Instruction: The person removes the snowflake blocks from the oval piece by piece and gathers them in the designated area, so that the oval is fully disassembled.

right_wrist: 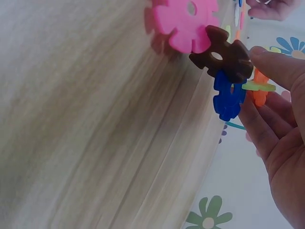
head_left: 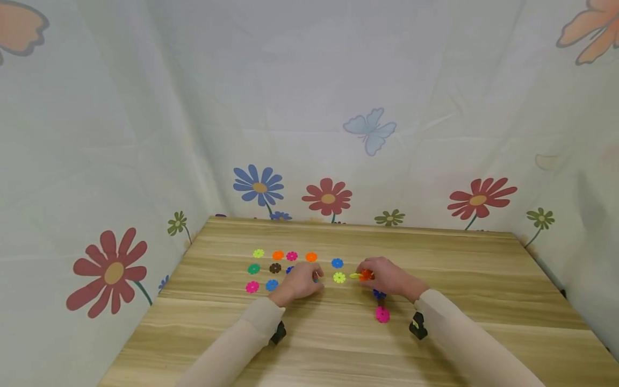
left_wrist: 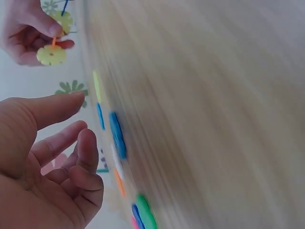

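My right hand (head_left: 387,275) pinches a chain of slotted, flower-shaped plastic discs. A pink disc (right_wrist: 183,21) hangs at its near end, joined to a brown disc (right_wrist: 223,55) and a blue disc (right_wrist: 229,95). Further along are a yellow-green disc (right_wrist: 259,86) and an orange disc (right_wrist: 259,98) between my fingers; another yellow disc (left_wrist: 51,55) sticks out at the far end. My left hand (head_left: 302,280) hovers just above loose discs, its thumb apart from loosely bent fingers, holding nothing. It partly covers a dark blue disc (head_left: 289,270) and a light blue one.
Loose discs lie in rough rows on the wooden table (head_left: 319,349), among them a green disc (head_left: 253,269) and an orange disc (head_left: 278,255) on the left. A yellow disc (head_left: 339,278) and a blue disc (head_left: 337,263) lie between the hands. A flower-printed curtain (head_left: 309,107) surrounds the table.
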A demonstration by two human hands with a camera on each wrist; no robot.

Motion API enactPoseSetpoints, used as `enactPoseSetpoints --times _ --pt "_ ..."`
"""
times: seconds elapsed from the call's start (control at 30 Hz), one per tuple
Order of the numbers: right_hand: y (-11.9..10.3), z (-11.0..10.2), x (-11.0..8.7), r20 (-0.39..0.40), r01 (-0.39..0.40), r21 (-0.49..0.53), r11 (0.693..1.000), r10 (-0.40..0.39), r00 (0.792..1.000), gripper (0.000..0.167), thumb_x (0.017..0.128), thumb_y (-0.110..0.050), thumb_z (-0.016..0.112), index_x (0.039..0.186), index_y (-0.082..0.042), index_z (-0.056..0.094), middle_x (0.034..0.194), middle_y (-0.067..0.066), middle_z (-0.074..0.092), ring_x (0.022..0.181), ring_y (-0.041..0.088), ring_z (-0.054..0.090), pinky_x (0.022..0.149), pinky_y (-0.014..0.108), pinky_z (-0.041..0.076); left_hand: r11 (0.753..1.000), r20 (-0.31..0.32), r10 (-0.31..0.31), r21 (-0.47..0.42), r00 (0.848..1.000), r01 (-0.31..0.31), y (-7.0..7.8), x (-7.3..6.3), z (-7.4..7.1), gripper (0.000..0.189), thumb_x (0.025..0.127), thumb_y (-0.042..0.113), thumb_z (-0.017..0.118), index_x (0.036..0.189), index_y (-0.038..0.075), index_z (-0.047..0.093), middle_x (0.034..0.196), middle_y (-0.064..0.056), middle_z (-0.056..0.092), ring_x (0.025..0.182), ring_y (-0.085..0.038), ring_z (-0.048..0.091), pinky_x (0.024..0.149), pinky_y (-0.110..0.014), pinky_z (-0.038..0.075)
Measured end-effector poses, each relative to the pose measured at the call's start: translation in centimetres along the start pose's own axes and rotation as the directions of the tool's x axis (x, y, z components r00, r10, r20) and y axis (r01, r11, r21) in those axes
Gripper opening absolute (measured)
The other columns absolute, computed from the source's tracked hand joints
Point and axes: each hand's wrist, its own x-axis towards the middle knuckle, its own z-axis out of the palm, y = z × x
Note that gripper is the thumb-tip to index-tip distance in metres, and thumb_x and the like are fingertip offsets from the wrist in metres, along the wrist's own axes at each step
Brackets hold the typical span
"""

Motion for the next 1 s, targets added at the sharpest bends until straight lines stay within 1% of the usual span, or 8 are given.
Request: enactPoseSetpoints --times 0.07,0.23,0.3,0.43,0.57,0.73,0.9,1.0 --pt "0.1 0.1 0.1 -0.001 0.0 -0.002 1.0 0.0 1.0 0.021 0.083 -0.019 0.074 0.101 -0.011 0.069 0.098 -0.002 0.064 0.081 0.009 0.056 0.077 0.032 0.05 0.999 -0.005 -0.003 -0.035 1.0 0.003 0.5 0.3 0.4 0.019 0.081 0.013 0.073 0.097 0.005 0.067 0.085 -0.004 0.063 0.077 -0.014 0.056 0.07 -0.031 0.048" --pt "0.2 0.2 0.1 -0.01 0.022 -0.005 1.0 -0.022 1.0 0.021 0.083 -0.02 0.074 0.101 -0.011 0.068 0.097 -0.003 0.065 0.08 0.009 0.056 0.076 0.032 0.05 0.997 -0.007 -0.021 -0.079 1.0 0.02 2.0 1.1 1.3 0.021 0.082 0.017 0.074 0.098 0.007 0.067 0.083 0.002 0.062 0.074 -0.012 0.057 0.066 -0.028 0.048" --pt "0.3 0.3 0.2 -0.015 0.037 -0.004 0.999 -0.037 0.999 0.021 0.083 -0.02 0.074 0.101 -0.01 0.068 0.096 -0.003 0.065 0.079 0.009 0.056 0.075 0.031 0.05 0.995 -0.017 -0.015 -0.1 1.0 0.013 2.6 1.3 1.6 0.021 0.081 0.018 0.075 0.097 0.006 0.067 0.082 0.002 0.062 0.073 -0.011 0.057 0.065 -0.027 0.048" --pt "0.2 0.3 0.2 -0.017 0.037 0.009 0.999 -0.037 0.999 0.021 0.084 -0.02 0.074 0.101 -0.01 0.067 0.095 -0.004 0.065 0.078 0.009 0.055 0.074 0.029 0.049 0.988 -0.037 -0.009 -0.157 0.999 0.003 3.5 1.7 2.2 0.02 0.081 0.016 0.076 0.094 0.004 0.067 0.079 0.002 0.062 0.07 -0.011 0.057 0.062 -0.025 0.048" --pt "0.1 0.4 0.2 -0.02 0.027 0.02 0.999 -0.027 0.999 0.021 0.083 -0.02 0.074 0.101 -0.011 0.067 0.094 -0.004 0.065 0.077 0.011 0.056 0.073 0.028 0.049 0.982 -0.074 -0.002 -0.188 0.997 -0.012 3.7 2.1 3.0 0.017 0.08 0.015 0.076 0.09 0.005 0.067 0.077 0.003 0.062 0.069 -0.009 0.056 0.061 -0.023 0.047" --pt "0.0 0.5 0.3 -0.025 0.046 0.036 0.998 -0.045 0.999 0.019 0.083 -0.016 0.074 0.099 -0.011 0.067 0.093 -0.004 0.065 0.078 0.011 0.057 0.074 0.029 0.049 0.983 -0.131 0.002 -0.18 0.991 -0.026 4.0 2.4 3.6 0.014 0.08 0.017 0.076 0.084 0.01 0.065 0.078 0.005 0.062 0.07 -0.007 0.055 0.062 -0.022 0.046" --pt "-0.1 0.5 0.4 -0.032 0.072 0.031 0.997 -0.071 0.997 0.017 0.082 -0.012 0.074 0.097 -0.011 0.067 0.091 -0.004 0.066 0.077 0.009 0.057 0.072 0.029 0.05 0.982 -0.136 -0.006 -0.187 0.991 -0.02 4.4 2.7 3.7 0.014 0.08 0.015 0.076 0.08 0.012 0.063 0.077 0.005 0.061 0.069 -0.009 0.054 0.062 -0.023 0.045" --pt "-0.1 0.4 0.4 -0.027 0.064 0.028 0.998 -0.064 0.998 0.018 0.082 -0.012 0.074 0.099 -0.011 0.067 0.093 -0.002 0.066 0.079 0.01 0.058 0.073 0.03 0.05 0.984 -0.14 -0.015 -0.176 0.99 -0.01 4.4 2.9 3.8 0.014 0.081 0.014 0.076 0.078 0.013 0.062 0.075 0.006 0.06 0.069 -0.009 0.053 0.061 -0.023 0.045"
